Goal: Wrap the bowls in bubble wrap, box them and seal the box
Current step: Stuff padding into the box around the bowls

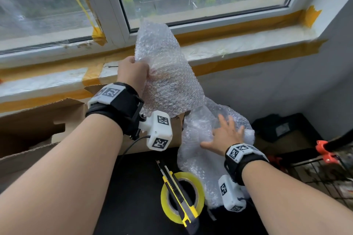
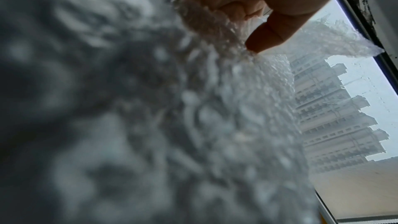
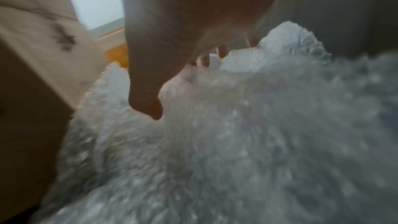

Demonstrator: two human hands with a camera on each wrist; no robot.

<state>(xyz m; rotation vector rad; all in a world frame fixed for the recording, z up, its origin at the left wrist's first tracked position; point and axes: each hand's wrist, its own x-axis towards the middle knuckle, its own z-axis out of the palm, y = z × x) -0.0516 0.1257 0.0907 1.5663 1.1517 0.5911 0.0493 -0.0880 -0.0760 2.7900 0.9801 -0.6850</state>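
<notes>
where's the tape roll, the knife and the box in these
tape roll (image 1: pixel 163 199), head view, left side of the yellow ring
knife (image 1: pixel 172 186), head view, yellow handle
box (image 1: pixel 34 118), head view, brown flap

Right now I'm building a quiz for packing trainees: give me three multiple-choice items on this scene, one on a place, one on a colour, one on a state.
1. Where does the knife lie?
A. across the tape roll
B. inside the box
C. on the windowsill

2. What colour is the tape roll?
A. red
B. yellow
C. blue

3. What is the left hand doing?
A. hanging idle
B. holding the knife
C. gripping the bubble wrap

Answers:
1 A, its body crosses the roll's hole.
2 B, the ring is yellow.
3 C, its fingers pinch the bubble wrap and hold it up, while the right hand lies flat on the lower part.
</notes>
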